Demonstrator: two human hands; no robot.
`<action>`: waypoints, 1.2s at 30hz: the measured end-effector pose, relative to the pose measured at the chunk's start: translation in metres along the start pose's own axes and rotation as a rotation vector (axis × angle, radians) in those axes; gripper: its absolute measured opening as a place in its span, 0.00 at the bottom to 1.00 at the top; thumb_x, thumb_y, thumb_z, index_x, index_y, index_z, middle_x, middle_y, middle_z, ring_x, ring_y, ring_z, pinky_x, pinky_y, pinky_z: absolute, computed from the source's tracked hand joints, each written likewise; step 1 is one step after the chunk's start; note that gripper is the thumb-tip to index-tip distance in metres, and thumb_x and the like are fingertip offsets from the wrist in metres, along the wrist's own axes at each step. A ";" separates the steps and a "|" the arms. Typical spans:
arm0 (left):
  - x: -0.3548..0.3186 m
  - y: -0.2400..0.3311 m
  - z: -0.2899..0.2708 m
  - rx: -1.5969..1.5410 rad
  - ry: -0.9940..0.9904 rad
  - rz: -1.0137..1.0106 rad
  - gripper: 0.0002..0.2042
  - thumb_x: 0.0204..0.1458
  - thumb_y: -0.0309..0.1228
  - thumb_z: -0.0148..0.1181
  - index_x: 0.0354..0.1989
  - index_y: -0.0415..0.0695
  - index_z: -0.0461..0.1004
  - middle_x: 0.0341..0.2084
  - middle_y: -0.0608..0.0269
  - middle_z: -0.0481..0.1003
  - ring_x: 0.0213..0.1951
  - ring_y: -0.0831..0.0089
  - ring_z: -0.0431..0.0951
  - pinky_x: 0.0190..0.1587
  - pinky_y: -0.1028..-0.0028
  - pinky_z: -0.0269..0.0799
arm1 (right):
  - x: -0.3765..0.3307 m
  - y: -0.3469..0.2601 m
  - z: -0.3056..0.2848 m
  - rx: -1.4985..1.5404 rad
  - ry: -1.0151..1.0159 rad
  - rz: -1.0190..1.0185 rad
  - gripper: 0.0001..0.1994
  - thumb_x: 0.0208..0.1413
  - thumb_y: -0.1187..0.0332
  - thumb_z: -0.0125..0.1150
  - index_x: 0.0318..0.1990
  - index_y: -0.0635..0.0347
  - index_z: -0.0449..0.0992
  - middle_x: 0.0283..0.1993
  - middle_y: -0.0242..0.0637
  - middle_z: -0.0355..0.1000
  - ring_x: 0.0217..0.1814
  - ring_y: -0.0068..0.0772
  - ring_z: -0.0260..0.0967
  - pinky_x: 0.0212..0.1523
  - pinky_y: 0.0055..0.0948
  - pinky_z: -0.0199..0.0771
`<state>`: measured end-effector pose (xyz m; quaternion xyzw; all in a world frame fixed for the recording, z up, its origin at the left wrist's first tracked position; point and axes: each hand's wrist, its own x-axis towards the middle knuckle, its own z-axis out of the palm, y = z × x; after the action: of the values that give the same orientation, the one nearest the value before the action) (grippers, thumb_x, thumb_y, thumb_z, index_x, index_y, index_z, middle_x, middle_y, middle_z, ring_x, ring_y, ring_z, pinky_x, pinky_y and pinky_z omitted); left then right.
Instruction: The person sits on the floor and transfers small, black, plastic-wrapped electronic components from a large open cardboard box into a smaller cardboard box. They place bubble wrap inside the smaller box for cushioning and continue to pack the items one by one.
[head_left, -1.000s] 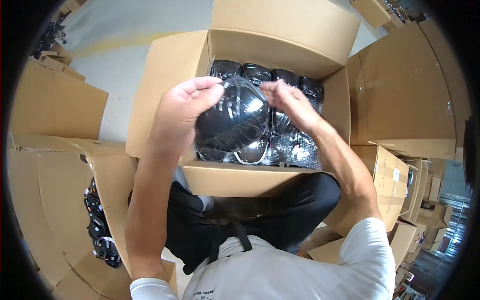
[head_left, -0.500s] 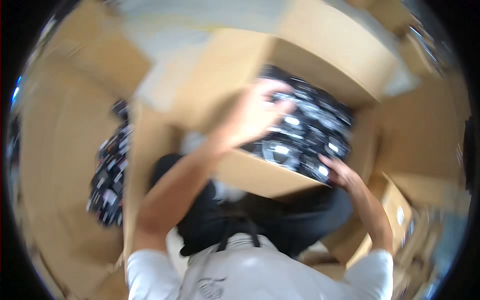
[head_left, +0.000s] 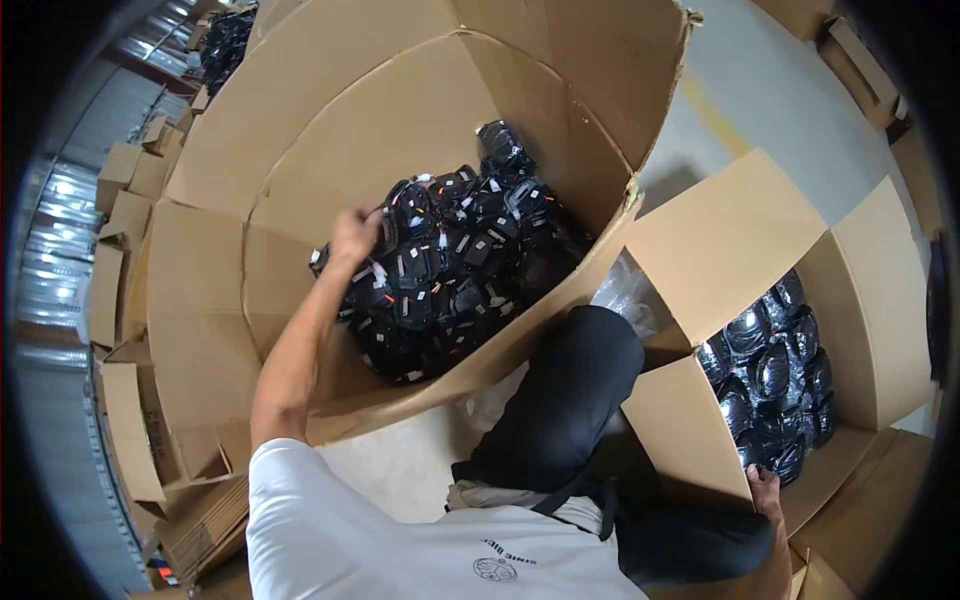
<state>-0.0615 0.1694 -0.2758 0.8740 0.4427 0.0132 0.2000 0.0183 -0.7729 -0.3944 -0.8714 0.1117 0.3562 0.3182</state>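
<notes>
At frame centre the left hand [head_left: 352, 236] closes on a bagged black part [head_left: 385, 232] in the full big carton [head_left: 300, 150]; the right hand [head_left: 765, 487], lower right, rests on the smaller carton [head_left: 730, 240], grip unclear; sorting looks barely begun

The large box [head_left: 330, 130] on the left is plain brown corrugated cardboard, matt, with a rough torn edge at its near right corner. The black parts [head_left: 450, 270] heaped inside look like hard plastic with a dull sheen. The smaller box [head_left: 730, 240] on the right is the same matt cardboard; its black bundles [head_left: 775, 375] are wrapped in glossy clear film. The floor [head_left: 400, 470] is smooth pale concrete. The trousers [head_left: 570, 400] are matt black cloth.
</notes>
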 end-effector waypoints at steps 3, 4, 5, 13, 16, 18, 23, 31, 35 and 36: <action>0.018 -0.090 0.032 0.358 0.206 -0.113 0.33 0.52 0.60 0.63 0.44 0.36 0.78 0.41 0.41 0.80 0.46 0.48 0.81 0.48 0.57 0.76 | -0.002 -0.023 0.006 -0.029 0.052 0.093 0.21 0.62 0.54 0.65 0.33 0.68 0.77 0.27 0.34 0.72 0.26 0.25 0.67 0.24 0.35 0.69; 0.018 -0.070 0.056 0.376 0.074 -0.208 0.39 0.50 0.65 0.60 0.52 0.36 0.74 0.50 0.39 0.77 0.55 0.46 0.77 0.55 0.56 0.74 | -0.014 -0.022 0.000 -0.059 0.087 0.096 0.21 0.62 0.55 0.64 0.34 0.70 0.77 0.27 0.36 0.73 0.26 0.25 0.68 0.25 0.36 0.69; 0.012 -0.061 0.069 0.415 0.040 -0.234 0.40 0.50 0.67 0.60 0.53 0.38 0.74 0.53 0.42 0.76 0.56 0.49 0.77 0.57 0.56 0.72 | -0.019 -0.025 -0.001 -0.089 0.101 0.080 0.20 0.61 0.56 0.64 0.34 0.71 0.77 0.27 0.37 0.74 0.27 0.26 0.68 0.25 0.37 0.69; 0.067 -0.123 0.012 0.058 0.099 -0.175 0.16 0.57 0.40 0.61 0.40 0.36 0.81 0.36 0.46 0.82 0.39 0.56 0.84 0.47 0.61 0.79 | -0.010 -0.062 -0.024 -0.360 0.078 -0.207 0.12 0.57 0.65 0.63 0.31 0.67 0.80 0.22 0.33 0.73 0.26 0.23 0.68 0.26 0.32 0.67; 0.025 0.016 -0.031 -0.523 0.018 0.066 0.13 0.60 0.34 0.56 0.33 0.36 0.80 0.27 0.55 0.81 0.31 0.71 0.81 0.39 0.68 0.77 | -0.052 -0.161 -0.024 -0.011 0.159 -0.234 0.14 0.63 0.62 0.61 0.42 0.67 0.79 0.30 0.34 0.76 0.32 0.24 0.73 0.34 0.26 0.74; -0.011 0.080 -0.071 -0.593 -0.056 0.280 0.12 0.60 0.32 0.55 0.32 0.36 0.80 0.29 0.58 0.80 0.33 0.74 0.80 0.38 0.71 0.76 | -0.071 -0.241 0.005 0.404 0.086 -0.317 0.20 0.66 0.54 0.59 0.45 0.66 0.76 0.37 0.36 0.75 0.38 0.26 0.75 0.43 0.26 0.76; -0.196 0.256 -0.112 -0.213 0.071 1.154 0.04 0.51 0.21 0.59 0.30 0.32 0.73 0.39 0.48 0.77 0.36 0.59 0.79 0.40 0.68 0.74 | -0.116 -0.351 0.047 1.031 -0.695 -0.545 0.41 0.65 0.36 0.42 0.66 0.70 0.58 0.59 0.57 0.72 0.60 0.49 0.74 0.63 0.44 0.74; -0.347 0.370 0.052 -0.060 0.090 2.024 0.07 0.50 0.24 0.63 0.37 0.37 0.76 0.39 0.49 0.77 0.41 0.54 0.79 0.44 0.62 0.74 | -0.137 -0.284 -0.014 1.492 -0.260 -0.535 0.22 0.62 0.59 0.64 0.56 0.65 0.71 0.53 0.42 0.77 0.51 0.34 0.79 0.55 0.41 0.82; -0.396 0.441 0.134 -0.224 -0.469 1.843 0.10 0.56 0.26 0.62 0.45 0.40 0.78 0.31 0.53 0.74 0.34 0.52 0.77 0.37 0.60 0.72 | -0.140 -0.174 -0.078 1.298 0.008 -0.519 0.21 0.58 0.64 0.70 0.56 0.62 0.73 0.50 0.36 0.78 0.49 0.28 0.78 0.54 0.35 0.80; -0.407 0.452 0.156 -0.292 -0.559 1.832 0.10 0.56 0.26 0.62 0.46 0.41 0.78 0.31 0.51 0.74 0.34 0.50 0.77 0.37 0.60 0.72 | -0.139 -0.148 -0.085 1.237 0.095 -0.476 0.23 0.57 0.64 0.71 0.57 0.62 0.72 0.50 0.36 0.78 0.50 0.28 0.77 0.55 0.35 0.80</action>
<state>0.0698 -0.4396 -0.1931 0.8183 -0.4795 0.0105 0.3168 0.0268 -0.7169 -0.1817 -0.5439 0.1139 0.1076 0.8244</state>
